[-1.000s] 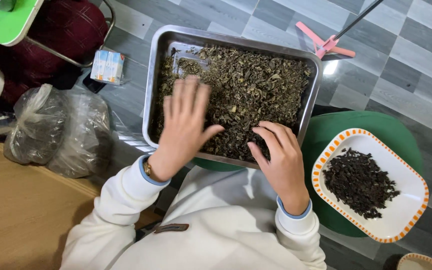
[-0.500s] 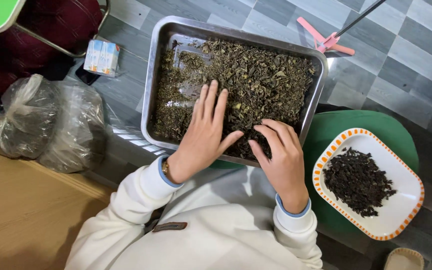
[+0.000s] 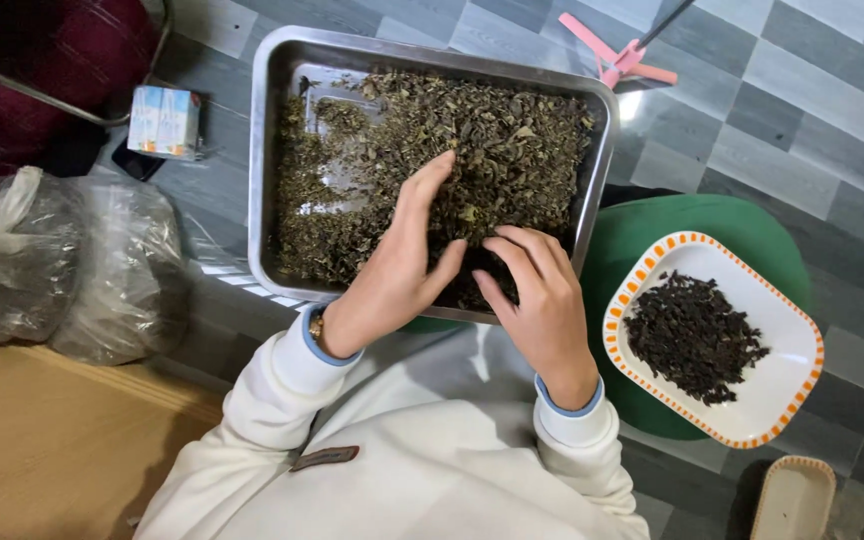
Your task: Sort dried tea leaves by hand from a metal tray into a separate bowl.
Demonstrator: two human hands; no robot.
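Both hands in the dried-leaf tray

Left hand [image 3: 397, 270] has swept rightward from the tray's left part, baring metal there, fingers now straight, edge-on in the dried leaves [image 3: 492, 150]; right hand [image 3: 537, 295] curls loosely, pinching leaves near the steel tray [image 3: 257, 150]'s lower edge, left of the dish [image 3: 787, 400].

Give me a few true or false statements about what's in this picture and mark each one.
1. Both hands, left hand and right hand, are in the metal tray of dried leaves. True.
2. The orange-rimmed dish is empty. False: it holds a pile of dark leaves.
3. Tied plastic bags lie left of the tray. True.
4. The dish rests on a red stool. False: the stool is green.
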